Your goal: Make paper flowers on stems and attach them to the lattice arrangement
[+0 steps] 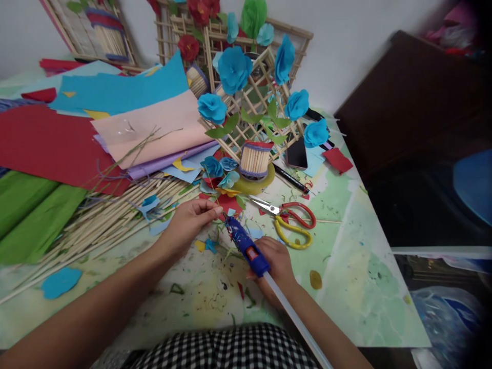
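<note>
My right hand (pixel 274 259) grips a blue hot glue gun (pixel 244 246). A long white glue stick (pixel 295 315) runs out of its back end toward me. The gun's nozzle points up and left, close to my left fingertips. My left hand (pixel 194 220) is pinched at thumb and forefinger around what looks like a thin green stem; its end is hard to make out. Just beyond my fingers lie small blue paper flowers (pixel 212 167) and a red paper piece (pixel 230 203). Scissors (pixel 286 212) with red and yellow handles rest partly open to the right of the gun's nozzle.
A bamboo lattice (pixel 255 110) with blue paper flowers and a stick pot (pixel 255 160) stands behind. Thin sticks (pixel 115 218), coloured paper sheets (pixel 49 138) and green crepe paper (pixel 34 215) cover the left. A phone (pixel 296 154) and black pen (pixel 292 179) lie right of centre.
</note>
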Demonstrator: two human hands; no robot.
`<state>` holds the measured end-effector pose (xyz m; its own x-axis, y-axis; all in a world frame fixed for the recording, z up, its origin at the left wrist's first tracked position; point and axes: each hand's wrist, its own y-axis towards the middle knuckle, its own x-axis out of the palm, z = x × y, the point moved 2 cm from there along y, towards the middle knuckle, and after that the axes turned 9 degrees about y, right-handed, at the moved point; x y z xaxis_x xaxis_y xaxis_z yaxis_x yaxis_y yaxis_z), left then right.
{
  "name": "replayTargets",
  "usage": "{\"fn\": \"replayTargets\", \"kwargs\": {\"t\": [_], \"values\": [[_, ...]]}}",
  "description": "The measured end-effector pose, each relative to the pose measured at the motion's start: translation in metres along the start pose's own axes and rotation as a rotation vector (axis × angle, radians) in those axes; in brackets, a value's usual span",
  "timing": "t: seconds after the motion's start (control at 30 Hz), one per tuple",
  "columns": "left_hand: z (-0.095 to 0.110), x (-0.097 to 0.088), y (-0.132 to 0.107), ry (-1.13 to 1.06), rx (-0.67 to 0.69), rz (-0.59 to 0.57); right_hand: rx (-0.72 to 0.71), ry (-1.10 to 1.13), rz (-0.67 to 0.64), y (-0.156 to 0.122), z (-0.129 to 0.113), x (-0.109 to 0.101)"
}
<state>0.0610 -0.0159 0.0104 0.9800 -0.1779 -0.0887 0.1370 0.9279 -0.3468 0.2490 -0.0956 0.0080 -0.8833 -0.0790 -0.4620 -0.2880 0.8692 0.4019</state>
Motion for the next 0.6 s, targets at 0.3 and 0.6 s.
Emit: {"fn": "replayTargets", "kwargs": {"t": [0.3,0.6], "values": [[0.002,0.001,-0.001,-0.008,-0.004,0.013,0.011,-0.021,0.003,0.001,0.000,0.000],[0.001,0.000,0.000,0.006,0.004,-0.008,0.066,-0.022,-0.014,0.002,-0.011,-0.003]]}}
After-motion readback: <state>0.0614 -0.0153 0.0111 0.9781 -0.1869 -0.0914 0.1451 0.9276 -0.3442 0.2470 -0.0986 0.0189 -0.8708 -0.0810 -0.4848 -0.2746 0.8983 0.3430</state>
